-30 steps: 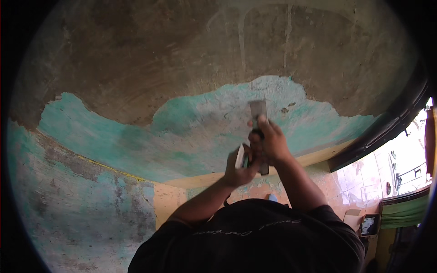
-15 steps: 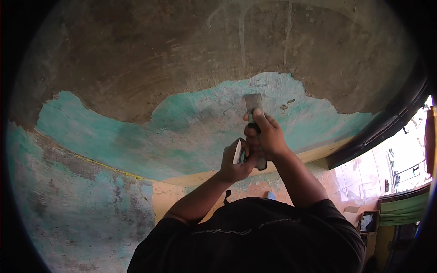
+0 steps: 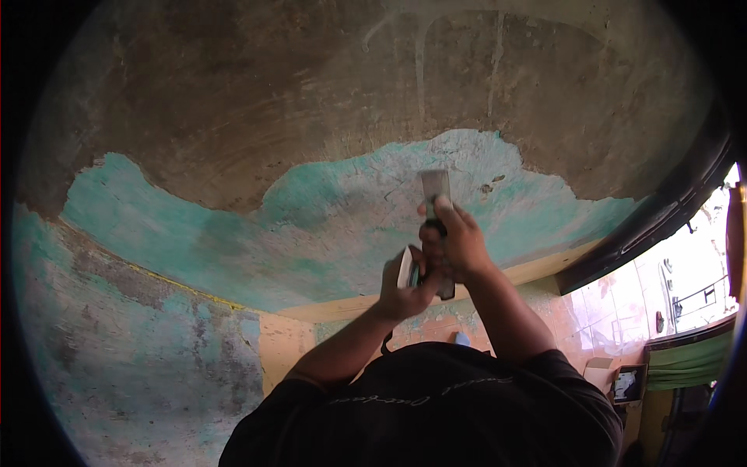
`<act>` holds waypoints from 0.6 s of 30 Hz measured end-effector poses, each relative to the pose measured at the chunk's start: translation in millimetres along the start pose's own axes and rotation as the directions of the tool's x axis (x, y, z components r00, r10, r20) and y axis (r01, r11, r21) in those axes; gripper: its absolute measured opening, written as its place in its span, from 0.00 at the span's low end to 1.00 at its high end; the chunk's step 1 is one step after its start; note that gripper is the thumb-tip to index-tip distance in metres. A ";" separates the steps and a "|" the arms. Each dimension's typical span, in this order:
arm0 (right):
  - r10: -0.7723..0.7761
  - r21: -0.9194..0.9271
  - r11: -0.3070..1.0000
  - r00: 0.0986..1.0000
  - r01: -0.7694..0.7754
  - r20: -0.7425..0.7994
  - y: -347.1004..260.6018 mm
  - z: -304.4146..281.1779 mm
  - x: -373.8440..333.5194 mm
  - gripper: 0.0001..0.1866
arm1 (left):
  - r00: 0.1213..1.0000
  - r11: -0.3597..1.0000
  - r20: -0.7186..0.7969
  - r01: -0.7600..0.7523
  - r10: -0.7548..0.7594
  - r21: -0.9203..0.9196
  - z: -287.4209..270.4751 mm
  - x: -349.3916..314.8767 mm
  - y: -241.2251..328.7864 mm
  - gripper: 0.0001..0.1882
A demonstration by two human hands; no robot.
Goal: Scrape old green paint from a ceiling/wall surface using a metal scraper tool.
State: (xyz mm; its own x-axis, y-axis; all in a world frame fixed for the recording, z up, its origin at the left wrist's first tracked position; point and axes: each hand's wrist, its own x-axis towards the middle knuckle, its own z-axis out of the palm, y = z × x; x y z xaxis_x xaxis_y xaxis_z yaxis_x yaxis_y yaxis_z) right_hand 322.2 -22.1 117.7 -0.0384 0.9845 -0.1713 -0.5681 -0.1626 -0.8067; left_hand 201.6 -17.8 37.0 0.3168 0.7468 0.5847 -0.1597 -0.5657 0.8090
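Observation:
My right hand (image 3: 464, 243) is closed round a scraper (image 3: 436, 185) with a flat grey blade, slightly blurred, pointing up the wall. The blade lies over the turquoise painted part (image 3: 350, 204), just below its ragged border with bare grey-brown plaster (image 3: 327, 86). My left hand (image 3: 401, 294) is closed just below and left of the right one, the two hands touching. In it is a flat thing with a pale edge (image 3: 405, 267); my fingers hide most of it, so its kind is unclear. The scraper's lower end shows below my hands.
Scuffed blue-grey wall (image 3: 156, 350) fills the lower left, edged by a thin yellow line. A dark beam (image 3: 646, 226) curves along the right, beside a bright opening. Lower right are a green curtain (image 3: 689, 362) and a small dark-framed box (image 3: 629, 384).
Both hands and the scraper sit slightly lower in the picture. The wall has also shifted down a little in view. Each hand keeps its grip.

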 end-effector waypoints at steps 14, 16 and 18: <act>-0.030 0.032 0.999 0.999 0.031 -0.024 -10.5 4.4 -3.1 0.17 | 0.997 0.999 0.061 0.042 -0.041 -0.015 -1.9 15.8 15.1 0.15; -0.054 0.057 0.997 0.999 0.054 0.000 -6.7 0.4 -1.0 0.16 | 0.998 0.999 0.051 0.032 -0.030 -0.039 1.7 8.2 5.7 0.15; -0.019 0.039 0.999 1.000 0.019 0.001 9.2 -14.2 -4.0 0.16 | 0.999 0.998 0.042 0.030 -0.028 -0.050 6.4 -5.9 -6.0 0.15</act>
State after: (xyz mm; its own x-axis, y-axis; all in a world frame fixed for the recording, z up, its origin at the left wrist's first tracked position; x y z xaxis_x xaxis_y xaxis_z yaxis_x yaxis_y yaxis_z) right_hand 328.8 -28.5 103.0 -0.0282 0.9874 -0.1558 -0.6002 -0.1413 -0.7873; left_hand 206.7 -21.1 28.3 0.3605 0.7469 0.5588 -0.1963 -0.5249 0.8282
